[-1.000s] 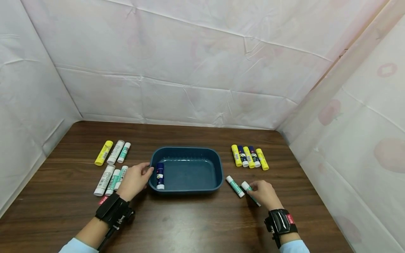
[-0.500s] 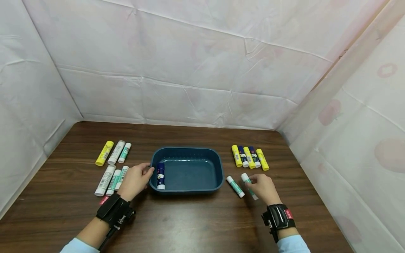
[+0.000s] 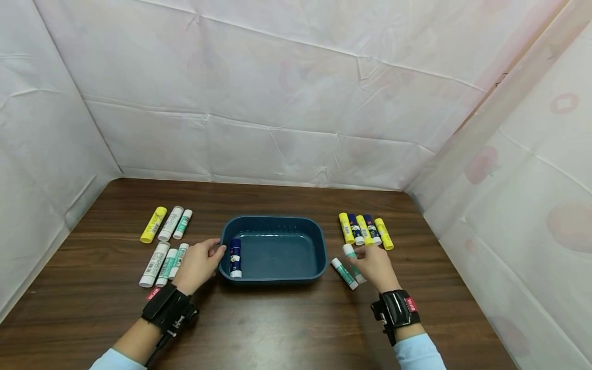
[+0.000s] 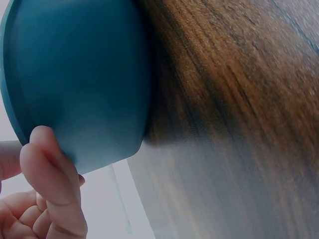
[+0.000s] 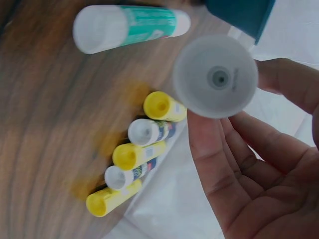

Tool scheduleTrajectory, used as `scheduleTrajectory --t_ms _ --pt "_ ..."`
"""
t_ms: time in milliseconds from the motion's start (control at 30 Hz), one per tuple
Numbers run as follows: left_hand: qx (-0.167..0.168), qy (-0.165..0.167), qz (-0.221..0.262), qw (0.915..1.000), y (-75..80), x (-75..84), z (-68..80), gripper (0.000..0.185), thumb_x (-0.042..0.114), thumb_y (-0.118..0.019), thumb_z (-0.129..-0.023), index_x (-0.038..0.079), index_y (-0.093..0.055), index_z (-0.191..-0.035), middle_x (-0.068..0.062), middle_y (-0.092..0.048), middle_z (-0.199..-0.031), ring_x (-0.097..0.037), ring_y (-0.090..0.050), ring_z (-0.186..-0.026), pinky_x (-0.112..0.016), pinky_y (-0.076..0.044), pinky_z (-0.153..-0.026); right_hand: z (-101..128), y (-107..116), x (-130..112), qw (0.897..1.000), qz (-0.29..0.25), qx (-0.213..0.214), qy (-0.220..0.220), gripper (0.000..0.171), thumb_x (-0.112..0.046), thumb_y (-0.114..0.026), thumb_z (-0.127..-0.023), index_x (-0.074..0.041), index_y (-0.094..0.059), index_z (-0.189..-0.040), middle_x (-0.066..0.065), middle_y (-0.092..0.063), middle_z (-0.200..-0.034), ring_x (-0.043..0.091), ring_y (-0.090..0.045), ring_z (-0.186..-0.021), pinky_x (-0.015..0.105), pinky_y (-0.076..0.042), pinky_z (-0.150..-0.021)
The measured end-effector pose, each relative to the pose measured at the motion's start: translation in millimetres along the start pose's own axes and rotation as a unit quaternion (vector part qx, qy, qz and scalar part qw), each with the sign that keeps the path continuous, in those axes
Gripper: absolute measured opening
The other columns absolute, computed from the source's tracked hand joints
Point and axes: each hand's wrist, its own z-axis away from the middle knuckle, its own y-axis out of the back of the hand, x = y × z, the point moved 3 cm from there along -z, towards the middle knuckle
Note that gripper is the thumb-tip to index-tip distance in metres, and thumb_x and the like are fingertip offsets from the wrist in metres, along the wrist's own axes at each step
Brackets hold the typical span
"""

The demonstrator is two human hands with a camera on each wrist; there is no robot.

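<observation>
Tray is smooth plastic, glossy across its floor and nearer satin on its outer wall; tubes are smooth plastic with printed labels and plain ends of low sheen. Counter shows a wood-grain surface, semi-gloss, with a broad sheen at the near side. Backdrop sheeting is thin, creased and faintly lustrous, whether cloth or plastic unclear; wrist straps are black with glossy patches; sleeves are matt cloth.

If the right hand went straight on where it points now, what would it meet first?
Probably the row of five yellow and blue glue sticks, although the right hand may pass above them; height is unclear.
</observation>
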Motion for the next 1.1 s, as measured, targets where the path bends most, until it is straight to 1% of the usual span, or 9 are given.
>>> scheduleTrajectory --t_ms 133,300,433,600,800,900,1000,1100 --pt "0.000 0.000 -0.001 1.0000 0.1 -0.1 -0.2 0.041 0.022 -0.052 -0.096 -0.003 -0.052 -0.128 -0.004 -0.053 -0.061 -0.011 -0.054 -0.049 -0.025 -0.043 -0.046 -0.6 2.1 -8.7 1.000 -0.003 0.013 0.004 0.032 -0.021 -0.066 -0.085 0.001 -0.068 -0.109 0.017 -0.068 -0.108 0.026 -0.064 -0.095 0.038 -0.051 -0.073" --pt "0.000 0.001 -0.001 1.0000 0.3 0.1 -0.2 0.041 0.022 -0.051 -0.096 -0.004 -0.052 -0.128 -0.004 -0.052 -0.060 -0.011 -0.053 -0.049 -0.025 -0.042 -0.046 -1.0 3.2 -20.5 1.000 -0.012 0.020 0.007 0.032 -0.022 -0.066 -0.085 0.000 -0.068 -0.108 0.016 -0.068 -0.109 0.029 -0.063 -0.100 0.042 -0.051 -0.079" --pt "0.000 0.001 -0.001 1.0000 -0.2 -0.1 -0.3 0.041 0.022 -0.052 -0.096 -0.004 -0.052 -0.128 -0.004 -0.052 -0.060 -0.011 -0.053 -0.048 -0.026 -0.042 -0.046 -2.1 3.7 -30.3 1.000 -0.016 0.019 0.006 0.032 -0.022 -0.067 -0.085 0.000 -0.068 -0.108 0.016 -0.068 -0.110 0.027 -0.063 -0.099 0.040 -0.051 -0.078" --pt "-0.001 0.003 0.000 1.0000 -0.3 -1.0 -1.1 0.042 0.023 -0.051 -0.096 -0.003 -0.052 -0.129 -0.004 -0.052 -0.059 -0.012 -0.053 -0.049 -0.026 -0.042 -0.046 -3.9 4.4 -43.0 0.999 -0.024 0.019 0.012 0.031 -0.022 -0.067 -0.085 0.001 -0.069 -0.106 0.016 -0.068 -0.107 0.024 -0.062 -0.095 0.037 -0.051 -0.074" --pt "-0.001 -0.002 0.004 1.0000 -0.4 -1.5 -0.5 0.042 0.023 -0.052 -0.096 -0.004 -0.052 -0.128 -0.003 -0.052 -0.059 -0.012 -0.053 -0.048 -0.026 -0.041 -0.046 -6.4 0.1 -57.1 0.999 -0.043 0.020 0.002 0.031 -0.025 -0.068 -0.085 -0.001 -0.070 -0.105 0.013 -0.069 -0.107 0.023 -0.060 -0.098 0.036 -0.050 -0.075" --pt "0.000 -0.007 0.005 1.0000 -0.6 -1.9 -0.5 0.042 0.023 -0.052 -0.096 -0.004 -0.052 -0.128 -0.003 -0.052 -0.058 -0.012 -0.052 -0.048 -0.026 -0.041 -0.045 -6.3 -3.2 -64.0 0.999 -0.038 0.024 0.003 0.031 -0.026 -0.068 -0.085 -0.002 -0.071 -0.103 0.013 -0.069 -0.105 0.022 -0.062 -0.094 0.034 -0.051 -0.072" --pt "0.000 -0.004 0.004 1.0000 -0.4 -2.1 -1.0 0.041 0.023 -0.051 -0.096 -0.003 -0.052 -0.128 -0.003 -0.052 -0.057 -0.013 -0.052 -0.047 -0.026 -0.041 -0.045 -6.6 -6.6 -70.9 0.999 -0.032 0.029 0.011 0.031 -0.027 -0.069 -0.084 -0.001 -0.071 -0.101 0.013 -0.070 -0.103 0.021 -0.063 -0.088 0.031 -0.051 -0.068" --pt "-0.002 -0.001 0.007 1.0000 -0.1 -1.9 -1.2 0.042 0.024 -0.051 -0.096 -0.003 -0.052 -0.128 -0.004 -0.053 -0.057 -0.013 -0.053 -0.047 -0.026 -0.041 -0.045 -7.4 -9.9 -77.7 0.998 -0.042 0.030 0.021 0.030 -0.025 -0.070 -0.083 0.000 -0.072 -0.100 0.013 -0.070 -0.103 0.019 -0.063 -0.083 0.029 -0.050 -0.066"
